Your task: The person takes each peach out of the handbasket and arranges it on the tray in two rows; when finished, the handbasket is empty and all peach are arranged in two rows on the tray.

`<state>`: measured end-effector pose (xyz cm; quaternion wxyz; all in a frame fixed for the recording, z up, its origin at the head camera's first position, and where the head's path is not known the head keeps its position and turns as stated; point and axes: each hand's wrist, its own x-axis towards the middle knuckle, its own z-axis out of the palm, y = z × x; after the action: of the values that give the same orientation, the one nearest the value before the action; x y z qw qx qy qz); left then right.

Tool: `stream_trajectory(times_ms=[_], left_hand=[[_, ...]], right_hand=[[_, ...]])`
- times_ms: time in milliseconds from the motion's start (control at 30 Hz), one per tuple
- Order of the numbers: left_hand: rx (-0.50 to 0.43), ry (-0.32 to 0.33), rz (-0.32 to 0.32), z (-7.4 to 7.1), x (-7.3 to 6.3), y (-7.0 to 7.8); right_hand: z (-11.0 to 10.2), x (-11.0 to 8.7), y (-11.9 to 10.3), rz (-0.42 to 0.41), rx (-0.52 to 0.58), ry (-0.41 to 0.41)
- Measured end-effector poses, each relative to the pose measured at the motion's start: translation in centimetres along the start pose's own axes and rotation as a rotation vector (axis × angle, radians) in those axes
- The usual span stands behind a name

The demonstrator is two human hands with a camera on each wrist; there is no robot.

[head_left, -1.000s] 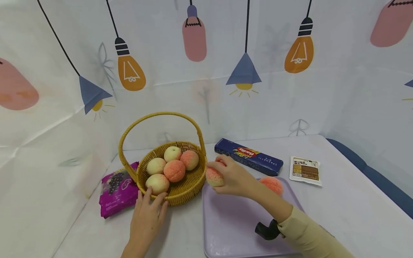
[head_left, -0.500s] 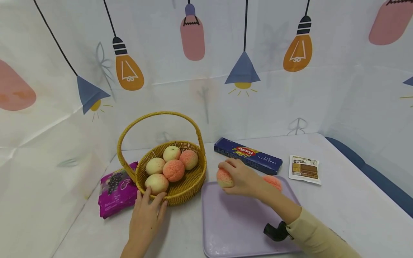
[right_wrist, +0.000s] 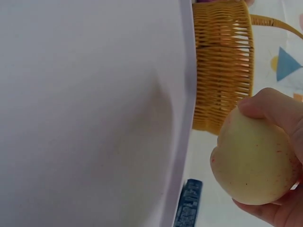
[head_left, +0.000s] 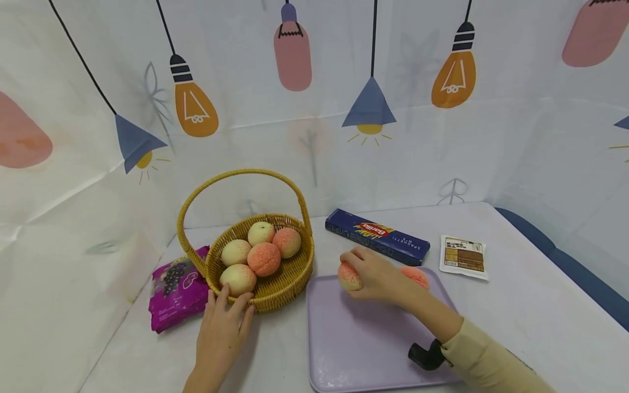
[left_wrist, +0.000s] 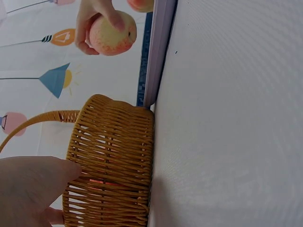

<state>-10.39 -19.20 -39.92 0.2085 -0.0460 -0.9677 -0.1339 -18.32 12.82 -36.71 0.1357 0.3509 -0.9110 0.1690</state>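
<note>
My right hand point(head_left: 375, 279) grips a peach point(head_left: 350, 277), pale with red speckles, above the far part of a lilac tray point(head_left: 358, 349). The right wrist view shows this peach point(right_wrist: 255, 158) between thumb and fingers, raised over the tray. Another peach point(head_left: 415, 276), coral pink, sits at the tray's far side, partly hidden by the right arm. My left hand point(head_left: 219, 333) holds the near rim of a wicker basket point(head_left: 282, 300) with a tall handle. Several pale and pink peaches point(head_left: 264, 259) lie inside. In the left wrist view the thumb lies against the basket's outer wall point(left_wrist: 111, 156).
A purple packet with a grape picture point(head_left: 179, 292) lies left of the basket. Behind the tray is a blue spaghetti box point(head_left: 378, 236). Farther right lies a small white and brown sachet point(head_left: 463, 257). A printed white cloth point(head_left: 319, 147) hangs behind the table.
My right hand has moved right with the peach, from beside the basket's rim to over the tray. The left hand has stayed at the basket rim.
</note>
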Motion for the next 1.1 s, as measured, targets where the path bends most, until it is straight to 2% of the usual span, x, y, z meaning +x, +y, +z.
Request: stream_trajectory(times_ms=[167, 333, 600, 1100], left_hand=[[0.002, -0.042, -0.024, 0.0, 0.0, 0.0], [-0.001, -0.04, -0.023, -0.2, 0.1, 0.1], [-0.002, -0.024, -0.021, -0.1, 0.1, 0.2], [-0.015, -0.04, -0.018, -0.3, 0.1, 0.3]], right_hand=[[0.1, -0.5, 0.2, 0.035, -0.016, -0.031], [0.0, -0.9, 0.4, 0.059, -0.023, -0.064], [0.4, -1.4, 1.1, 0.065, -0.025, -0.049], [0.9, -1.9, 1.6, 0.022, -0.038, -0.018]])
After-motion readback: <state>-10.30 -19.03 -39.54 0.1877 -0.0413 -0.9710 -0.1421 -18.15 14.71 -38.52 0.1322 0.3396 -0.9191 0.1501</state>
